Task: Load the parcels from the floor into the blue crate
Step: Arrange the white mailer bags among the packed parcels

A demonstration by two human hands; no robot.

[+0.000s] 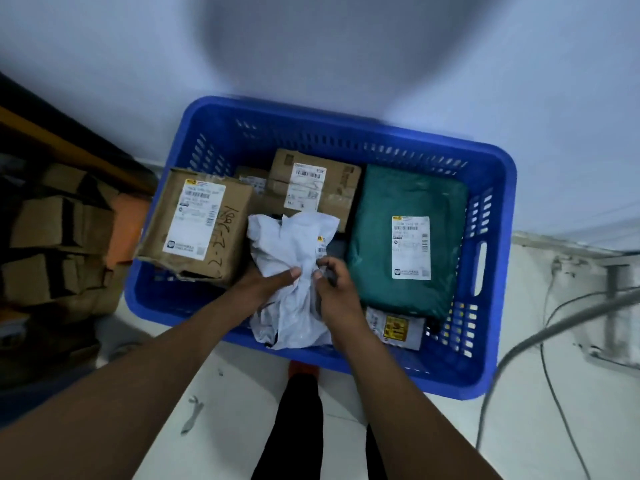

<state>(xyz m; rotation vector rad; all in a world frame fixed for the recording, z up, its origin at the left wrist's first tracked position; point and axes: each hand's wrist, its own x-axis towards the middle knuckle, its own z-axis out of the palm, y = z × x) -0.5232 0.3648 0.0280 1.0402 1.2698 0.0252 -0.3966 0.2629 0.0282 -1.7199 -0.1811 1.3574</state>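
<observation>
While both hands pinch white mailer (294, 271) | left fingers (292, 273), right fingers (320, 273) clenched on it | blue crate (491, 375) beneath

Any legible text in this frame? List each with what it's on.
Left cardboard box: handwritten marker digits, seemingly "2-3-7", uncertain; printed label blurred.
Rear cardboard box: barcode label, unreadable.
Green mailer: white label, too blurred.
White poly bag held by both hands: label mostly hidden.
Yellow sticker parcel: unreadable.

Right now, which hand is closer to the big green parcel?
Right. The right hand grips the white bag just beside the green parcel; the left hand holds the bag's far side.
</observation>
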